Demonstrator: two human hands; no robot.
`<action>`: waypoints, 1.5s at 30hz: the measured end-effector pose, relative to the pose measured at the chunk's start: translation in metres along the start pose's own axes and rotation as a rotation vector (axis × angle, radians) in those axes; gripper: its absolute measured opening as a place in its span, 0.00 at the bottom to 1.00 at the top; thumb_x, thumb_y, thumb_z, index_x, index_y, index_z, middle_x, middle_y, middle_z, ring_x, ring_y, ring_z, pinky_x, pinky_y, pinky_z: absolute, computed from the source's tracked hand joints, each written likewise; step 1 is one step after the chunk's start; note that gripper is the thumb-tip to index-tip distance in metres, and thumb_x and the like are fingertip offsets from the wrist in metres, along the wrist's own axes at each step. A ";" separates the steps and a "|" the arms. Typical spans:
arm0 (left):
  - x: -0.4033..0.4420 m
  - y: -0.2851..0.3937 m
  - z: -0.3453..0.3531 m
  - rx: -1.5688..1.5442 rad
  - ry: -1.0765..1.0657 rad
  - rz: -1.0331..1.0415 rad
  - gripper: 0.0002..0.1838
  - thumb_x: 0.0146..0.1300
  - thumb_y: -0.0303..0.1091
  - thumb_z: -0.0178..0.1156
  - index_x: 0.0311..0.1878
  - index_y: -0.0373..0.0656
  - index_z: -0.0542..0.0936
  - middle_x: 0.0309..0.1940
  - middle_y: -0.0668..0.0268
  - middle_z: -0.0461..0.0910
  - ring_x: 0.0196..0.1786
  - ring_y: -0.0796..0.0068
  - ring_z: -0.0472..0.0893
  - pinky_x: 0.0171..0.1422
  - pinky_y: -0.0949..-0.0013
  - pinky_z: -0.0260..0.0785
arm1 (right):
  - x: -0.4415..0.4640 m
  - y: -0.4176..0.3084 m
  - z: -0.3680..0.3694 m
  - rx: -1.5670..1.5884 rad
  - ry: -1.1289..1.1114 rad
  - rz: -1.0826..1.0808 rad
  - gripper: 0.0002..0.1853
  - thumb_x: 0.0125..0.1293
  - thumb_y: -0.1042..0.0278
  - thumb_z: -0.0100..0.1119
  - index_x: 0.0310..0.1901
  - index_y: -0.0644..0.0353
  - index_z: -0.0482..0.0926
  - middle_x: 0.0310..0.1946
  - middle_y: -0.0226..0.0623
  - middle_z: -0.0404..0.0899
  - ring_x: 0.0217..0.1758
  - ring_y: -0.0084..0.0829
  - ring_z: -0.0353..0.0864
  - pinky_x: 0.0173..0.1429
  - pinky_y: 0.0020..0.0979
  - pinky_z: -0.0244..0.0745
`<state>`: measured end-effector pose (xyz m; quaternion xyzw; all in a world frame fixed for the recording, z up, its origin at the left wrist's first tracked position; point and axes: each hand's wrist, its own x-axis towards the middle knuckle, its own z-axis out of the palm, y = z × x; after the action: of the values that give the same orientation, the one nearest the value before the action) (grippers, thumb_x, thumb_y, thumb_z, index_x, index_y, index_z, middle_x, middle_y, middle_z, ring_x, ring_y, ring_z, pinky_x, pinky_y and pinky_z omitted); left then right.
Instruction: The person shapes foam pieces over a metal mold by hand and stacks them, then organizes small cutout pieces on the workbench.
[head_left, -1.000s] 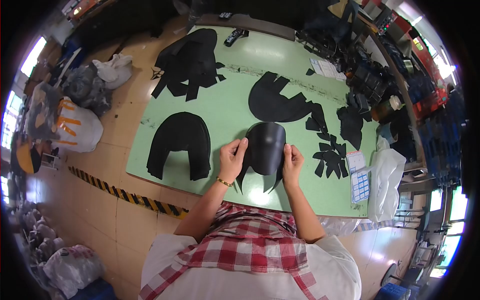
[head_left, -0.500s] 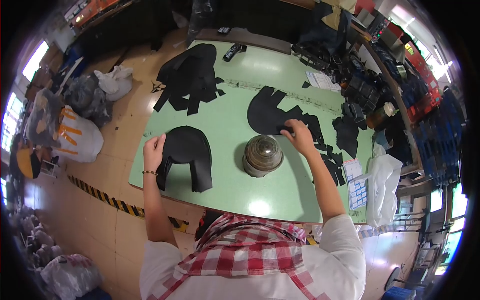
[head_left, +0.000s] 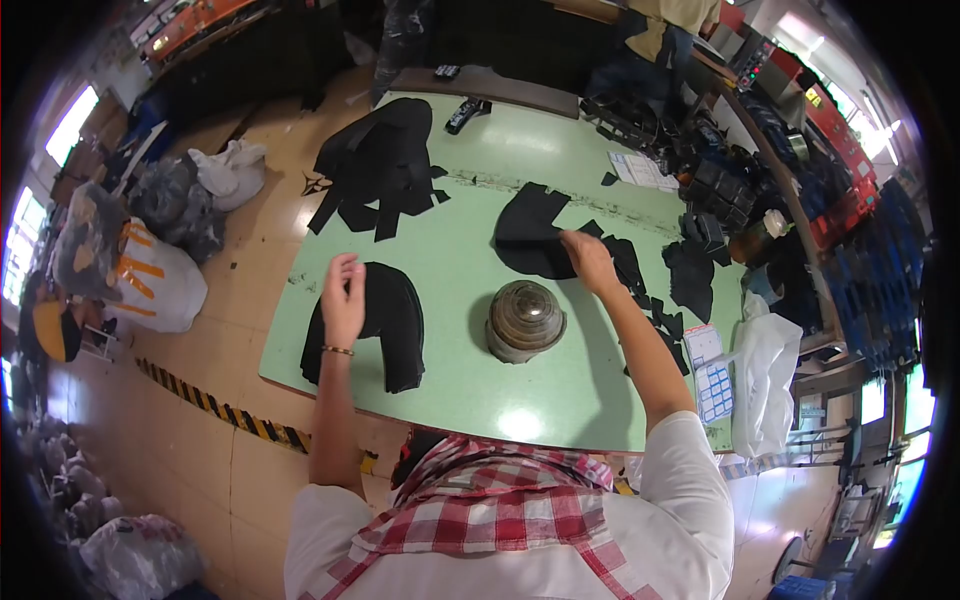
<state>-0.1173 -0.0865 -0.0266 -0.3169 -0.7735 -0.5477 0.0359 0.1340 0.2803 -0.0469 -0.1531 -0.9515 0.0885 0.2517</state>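
Note:
My left hand (head_left: 343, 300) is over the left part of a stack of black U-shaped pieces (head_left: 398, 315) at the table's near left. Its fingers point away from me and look loosely apart, with nothing seen in them. My right hand (head_left: 590, 263) pinches the right side of another black U-shaped piece (head_left: 525, 235), which looks partly folded or lifted. Whether more than one layer is in the fingers I cannot tell. Between my hands stands a rounded, stepped metal weight (head_left: 525, 320), touched by neither hand.
A larger black pile (head_left: 385, 150) lies at the far left of the green table (head_left: 470, 400). Black scraps (head_left: 690, 275) and a calendar card (head_left: 714, 388) are on the right, beside a white plastic bag (head_left: 768, 385). A person (head_left: 660, 40) stands beyond the table.
My left hand has moved right, from the stack's outer edge to above it. My right hand has shifted slightly left, and the piece under it now shows a fold or raised edge.

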 end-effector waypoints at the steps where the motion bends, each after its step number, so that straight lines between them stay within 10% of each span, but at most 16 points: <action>1: -0.001 0.011 0.008 -0.057 -0.054 -0.015 0.13 0.73 0.37 0.55 0.52 0.39 0.77 0.41 0.58 0.82 0.44 0.70 0.81 0.51 0.67 0.74 | 0.011 -0.016 -0.013 0.059 0.086 0.014 0.10 0.70 0.66 0.55 0.47 0.61 0.79 0.38 0.49 0.82 0.42 0.47 0.82 0.46 0.41 0.76; 8: -0.005 0.066 0.060 -0.771 -0.407 -0.224 0.33 0.78 0.55 0.36 0.67 0.34 0.70 0.64 0.55 0.74 0.70 0.62 0.70 0.76 0.62 0.57 | 0.051 -0.109 -0.131 0.855 0.082 0.231 0.14 0.76 0.61 0.53 0.48 0.65 0.78 0.35 0.25 0.77 0.38 0.15 0.72 0.42 0.21 0.67; 14: -0.009 0.110 0.060 -1.348 -0.711 -0.367 0.42 0.76 0.64 0.28 0.70 0.33 0.65 0.61 0.50 0.76 0.62 0.60 0.78 0.67 0.62 0.68 | 0.030 -0.120 -0.138 1.063 -0.051 0.399 0.14 0.76 0.60 0.53 0.46 0.64 0.78 0.32 0.19 0.75 0.35 0.11 0.68 0.40 0.18 0.62; 21: -0.028 0.118 0.050 -0.849 -0.611 -0.300 0.30 0.78 0.56 0.40 0.53 0.34 0.75 0.42 0.59 0.83 0.42 0.69 0.86 0.46 0.69 0.80 | -0.011 -0.135 -0.084 0.796 0.193 0.421 0.14 0.76 0.62 0.52 0.37 0.65 0.74 0.25 0.24 0.69 0.30 0.16 0.63 0.35 0.24 0.61; 26: -0.049 0.116 0.079 -0.460 -0.137 -0.064 0.21 0.73 0.46 0.57 0.36 0.32 0.78 0.21 0.68 0.73 0.26 0.81 0.65 0.32 0.71 0.62 | -0.020 -0.169 -0.068 0.611 0.340 0.502 0.18 0.74 0.58 0.56 0.31 0.66 0.71 0.19 0.36 0.63 0.26 0.22 0.59 0.30 0.30 0.60; 30: -0.061 0.115 0.088 -0.315 -0.032 -0.033 0.25 0.73 0.44 0.58 0.25 0.36 0.64 0.18 0.70 0.55 0.25 0.82 0.55 0.27 0.69 0.51 | -0.029 -0.162 -0.053 0.588 0.388 0.542 0.23 0.70 0.59 0.62 0.25 0.65 0.64 0.18 0.33 0.56 0.25 0.20 0.53 0.26 0.29 0.53; 34: -0.066 0.099 0.105 -0.260 -0.006 -0.060 0.26 0.69 0.45 0.62 0.25 0.34 0.65 0.14 0.58 0.58 0.20 0.71 0.54 0.24 0.62 0.53 | -0.040 -0.155 -0.042 0.633 0.447 0.553 0.24 0.69 0.60 0.64 0.24 0.64 0.61 0.18 0.31 0.53 0.25 0.19 0.51 0.25 0.29 0.50; 45: -0.091 0.082 0.134 -0.365 -0.084 -0.126 0.28 0.69 0.43 0.63 0.20 0.37 0.62 0.14 0.71 0.50 0.21 0.85 0.50 0.23 0.67 0.42 | -0.083 -0.155 -0.018 0.726 0.517 0.661 0.24 0.73 0.61 0.58 0.22 0.61 0.60 0.18 0.23 0.53 0.25 0.16 0.50 0.26 0.28 0.46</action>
<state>0.0380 0.0057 -0.0488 -0.2916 -0.6806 -0.6662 -0.0887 0.1736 0.1087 -0.0305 -0.3636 -0.6684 0.4446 0.4726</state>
